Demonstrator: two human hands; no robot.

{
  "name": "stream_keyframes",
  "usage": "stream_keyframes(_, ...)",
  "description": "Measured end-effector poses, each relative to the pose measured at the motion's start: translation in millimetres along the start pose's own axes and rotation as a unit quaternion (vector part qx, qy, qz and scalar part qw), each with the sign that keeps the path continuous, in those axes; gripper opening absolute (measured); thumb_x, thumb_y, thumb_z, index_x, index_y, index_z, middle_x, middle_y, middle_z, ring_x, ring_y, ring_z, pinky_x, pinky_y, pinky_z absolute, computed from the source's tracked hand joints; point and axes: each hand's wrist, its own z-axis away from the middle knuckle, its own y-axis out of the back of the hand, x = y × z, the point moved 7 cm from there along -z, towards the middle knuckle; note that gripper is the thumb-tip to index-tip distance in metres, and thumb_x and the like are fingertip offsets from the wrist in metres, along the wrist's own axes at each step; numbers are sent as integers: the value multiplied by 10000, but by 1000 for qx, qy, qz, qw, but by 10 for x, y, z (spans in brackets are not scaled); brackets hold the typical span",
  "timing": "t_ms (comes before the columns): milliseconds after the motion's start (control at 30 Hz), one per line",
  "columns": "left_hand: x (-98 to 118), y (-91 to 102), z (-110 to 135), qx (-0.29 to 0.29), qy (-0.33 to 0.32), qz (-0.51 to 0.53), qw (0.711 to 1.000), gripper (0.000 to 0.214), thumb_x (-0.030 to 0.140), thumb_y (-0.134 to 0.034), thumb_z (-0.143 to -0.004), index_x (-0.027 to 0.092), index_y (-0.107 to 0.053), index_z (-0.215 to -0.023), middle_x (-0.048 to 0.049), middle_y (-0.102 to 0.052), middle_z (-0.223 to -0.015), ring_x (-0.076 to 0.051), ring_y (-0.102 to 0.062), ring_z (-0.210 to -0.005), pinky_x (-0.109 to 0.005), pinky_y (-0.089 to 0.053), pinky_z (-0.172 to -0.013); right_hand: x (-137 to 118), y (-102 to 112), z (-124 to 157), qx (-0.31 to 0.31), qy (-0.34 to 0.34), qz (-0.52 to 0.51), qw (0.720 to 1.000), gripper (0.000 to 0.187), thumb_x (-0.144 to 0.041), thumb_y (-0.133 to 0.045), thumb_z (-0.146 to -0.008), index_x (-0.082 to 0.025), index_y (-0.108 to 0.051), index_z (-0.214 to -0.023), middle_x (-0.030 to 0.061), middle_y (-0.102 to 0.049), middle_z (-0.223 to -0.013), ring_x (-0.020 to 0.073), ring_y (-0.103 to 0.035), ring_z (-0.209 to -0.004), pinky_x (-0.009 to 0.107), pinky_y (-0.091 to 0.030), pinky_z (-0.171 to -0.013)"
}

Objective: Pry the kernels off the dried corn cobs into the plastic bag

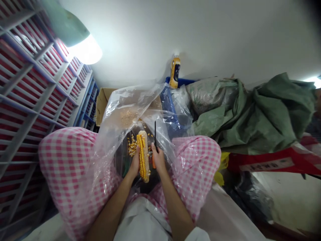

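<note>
Gripping corncob (143, 157) in left hand (135, 161), tool (155, 142) in right hand (158, 159), above kernels (131, 146) in plastic bag (110, 129)

To the left of the grip, pale slatted shelving (42, 77) with red behind the slats. Up and left, a lit lamp (75, 40) in a light green housing. Beyond the grip, a plain white wall (137, 40). Ahead and slightly right, a yellow bottle (175, 72) with a dark label, upright beside a blue bin (187, 81). Farther right, a full sack (213, 95), then crumpled green cloth (276, 113); nearer, red material (272, 155) beside a yellow bag (222, 169).
</note>
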Motion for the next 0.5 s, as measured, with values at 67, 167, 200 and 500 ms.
stream_keyframes(67, 1, 9, -7, 4, -3, -15, 1000, 623, 655, -453, -814, 93, -694, -933, -58, -674, -572, -190, -655, -543, -242, -474, -454, -74, 12, -41, -3, -2, 6, 1000, 535, -624, -505, -794, -155, -696, -964, 55, -708, -778, 189, -646, -631, 268, -509, -562)
stream_keyframes(167, 1, -8, 1, 0, -11, -22, 1000, 558, 616, -487, -819, 108, -690, -928, -43, -666, -554, -170, -640, -507, -229, -462, -440, -181, -35, -120, -31, 19, 11, 999, 491, -565, -635, -719, -153, -700, -977, 48, -719, -828, 203, -659, -736, 277, -521, -649)
stream_keyframes(200, -8, -19, 8, -5, -8, -23, 1000, 544, 608, -486, -825, 111, -689, -919, -43, -665, -553, -164, -634, -495, -227, -462, -439, -196, -63, -143, -46, 23, 10, 999, 464, -544, -664, -697, -154, -709, -944, 43, -721, -832, 207, -659, -755, 279, -521, -663)
stream_keyframes(500, -95, 52, -38, -27, 10, -54, 998, 594, 665, -487, -786, 105, -686, -814, -62, -671, -568, -140, -586, -416, -226, -436, -400, -102, -101, -189, -90, 18, -11, 996, 376, -542, -652, -708, -178, -703, -789, 30, -708, -719, 193, -640, -636, 287, -520, -572)
